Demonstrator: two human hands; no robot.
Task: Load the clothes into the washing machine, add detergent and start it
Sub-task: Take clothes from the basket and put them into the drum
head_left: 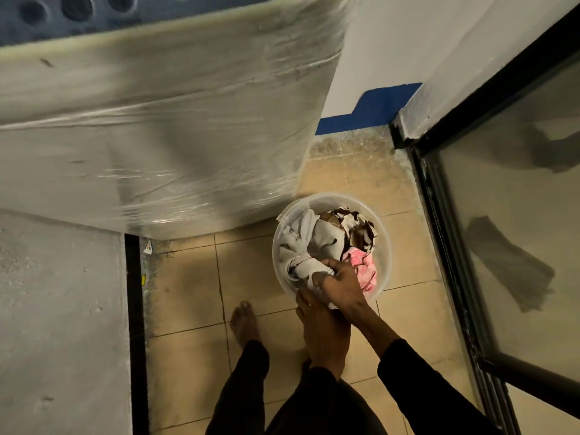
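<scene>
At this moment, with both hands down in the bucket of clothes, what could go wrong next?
1. The right hand and left hand grip only the white cloth, so the pink cloth may drop out as it lifts.
2. The bucket is light plastic and could tip.
3. Clothes may snag the plastic wrap on the washing machine.
</scene>
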